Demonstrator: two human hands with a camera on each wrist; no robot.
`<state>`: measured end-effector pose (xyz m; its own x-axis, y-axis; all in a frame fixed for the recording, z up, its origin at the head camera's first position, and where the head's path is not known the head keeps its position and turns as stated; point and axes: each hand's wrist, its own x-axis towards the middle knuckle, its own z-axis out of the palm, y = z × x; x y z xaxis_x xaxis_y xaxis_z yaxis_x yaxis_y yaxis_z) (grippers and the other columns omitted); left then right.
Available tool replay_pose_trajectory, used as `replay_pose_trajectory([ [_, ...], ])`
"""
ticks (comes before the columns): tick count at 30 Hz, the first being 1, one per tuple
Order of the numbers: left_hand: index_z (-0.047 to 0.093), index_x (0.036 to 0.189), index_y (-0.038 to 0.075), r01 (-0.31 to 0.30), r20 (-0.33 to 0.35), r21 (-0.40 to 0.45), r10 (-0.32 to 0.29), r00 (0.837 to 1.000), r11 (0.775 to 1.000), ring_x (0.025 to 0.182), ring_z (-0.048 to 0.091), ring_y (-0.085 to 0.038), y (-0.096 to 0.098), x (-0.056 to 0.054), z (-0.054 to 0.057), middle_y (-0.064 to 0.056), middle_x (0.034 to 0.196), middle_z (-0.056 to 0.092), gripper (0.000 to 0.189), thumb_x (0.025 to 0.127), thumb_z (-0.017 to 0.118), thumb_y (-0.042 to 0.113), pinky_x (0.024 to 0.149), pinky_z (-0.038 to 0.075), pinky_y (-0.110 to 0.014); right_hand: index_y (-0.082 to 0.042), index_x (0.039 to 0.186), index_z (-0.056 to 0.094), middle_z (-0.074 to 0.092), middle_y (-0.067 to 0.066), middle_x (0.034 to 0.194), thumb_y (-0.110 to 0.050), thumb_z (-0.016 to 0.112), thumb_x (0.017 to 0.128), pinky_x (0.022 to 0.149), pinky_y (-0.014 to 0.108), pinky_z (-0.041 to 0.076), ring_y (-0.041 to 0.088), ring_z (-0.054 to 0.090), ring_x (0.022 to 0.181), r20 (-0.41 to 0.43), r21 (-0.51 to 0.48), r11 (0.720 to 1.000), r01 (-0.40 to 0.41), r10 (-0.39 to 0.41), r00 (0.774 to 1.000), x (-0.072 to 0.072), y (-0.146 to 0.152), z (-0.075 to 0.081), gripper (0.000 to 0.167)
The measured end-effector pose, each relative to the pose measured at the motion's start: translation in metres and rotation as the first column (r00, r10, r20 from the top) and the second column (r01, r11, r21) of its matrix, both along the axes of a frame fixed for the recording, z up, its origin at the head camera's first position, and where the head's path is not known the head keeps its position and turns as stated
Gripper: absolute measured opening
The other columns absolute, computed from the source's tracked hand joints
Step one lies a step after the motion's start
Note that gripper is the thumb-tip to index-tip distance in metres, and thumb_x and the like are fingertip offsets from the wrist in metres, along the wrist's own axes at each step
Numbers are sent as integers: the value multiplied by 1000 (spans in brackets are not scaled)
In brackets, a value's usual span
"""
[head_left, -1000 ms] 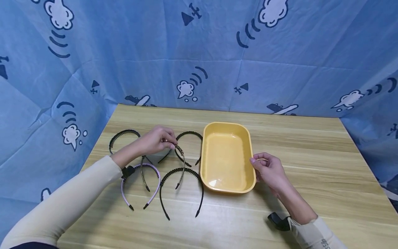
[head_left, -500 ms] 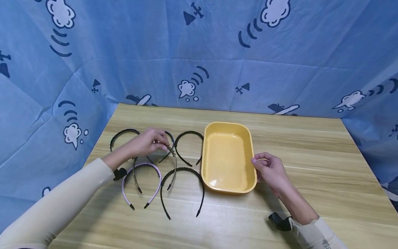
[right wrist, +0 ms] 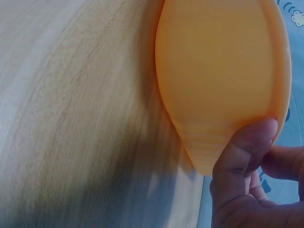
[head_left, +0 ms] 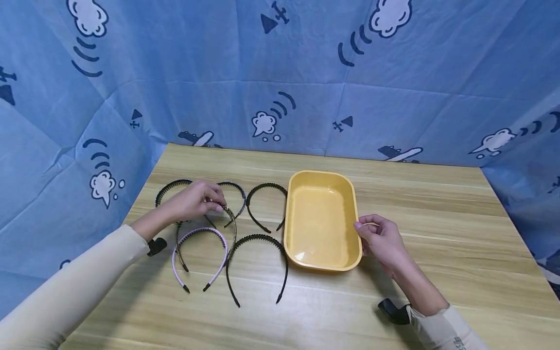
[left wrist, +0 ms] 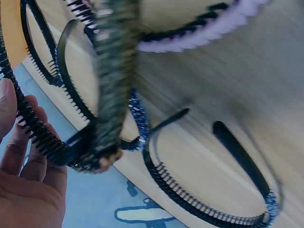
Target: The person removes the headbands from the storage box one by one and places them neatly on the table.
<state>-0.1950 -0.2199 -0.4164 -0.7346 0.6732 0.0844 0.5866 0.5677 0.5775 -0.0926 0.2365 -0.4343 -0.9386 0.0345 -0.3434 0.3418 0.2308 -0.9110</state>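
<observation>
My left hand [head_left: 199, 199] pinches a dark gold, beaded headband [head_left: 234, 228] by its arch, with the ends hanging down over the lilac headband [head_left: 201, 230]. In the left wrist view the held headband [left wrist: 114, 71] is blurred and close, its inner teeth beside the fingers. On the right, the thumb and fingers of my right hand [head_left: 379, 238] grip the side rim of a yellow plastic tub [head_left: 321, 223], whose inside is bare. The right wrist view shows the thumb on the tub's rim [right wrist: 218, 71].
Behind the lilac headband lie a blue-glitter headband [head_left: 238, 187] and another dark headband [head_left: 172, 183], partly hidden by my left arm. Two black headbands, one at the back [head_left: 267, 185] and one in front [head_left: 258, 237], lie against or close to the tub's left side. A blue patterned curtain [head_left: 280, 73] hangs behind the wooden table [head_left: 437, 218].
My left hand has moved left with the gold headband, from near the back black headband to above the lilac one. My right hand and the tub stay in place.
</observation>
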Motion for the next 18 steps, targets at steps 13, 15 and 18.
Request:
replay_pose_trajectory([
  [13, 84, 97, 7, -40, -39, -34, 39, 999, 999, 84, 70, -15, -26, 9, -5, 0, 94, 77, 9, 89, 81, 3, 70, 55, -28, 7, 132, 48, 64, -8, 77, -16, 57, 109, 55, 26, 54, 8, 58, 60, 8, 16, 1000, -2, 2, 1000, -1, 0, -1, 34],
  [15, 84, 96, 7, -54, -49, -49, 52, 997, 997, 86, 71, -16, -31, 10, -6, 0, 94, 77, 10, 88, 81, 3, 73, 56, -30, 7, 132, 48, 64, -8, 78, -16, 57, 109, 55, 26, 54, 8, 59, 61, 10, 18, 1000, -3, 3, 1000, -1, 0, -1, 34],
  [18, 84, 97, 7, -70, -46, -57, 67, 997, 996, 89, 71, -19, -38, 13, -7, 0, 96, 77, 11, 88, 80, 1, 77, 57, -34, 7, 132, 48, 64, -8, 77, -16, 57, 109, 55, 26, 54, 8, 58, 60, 9, 20, 1000, -3, 2, 1000, -1, 0, -2, 34],
])
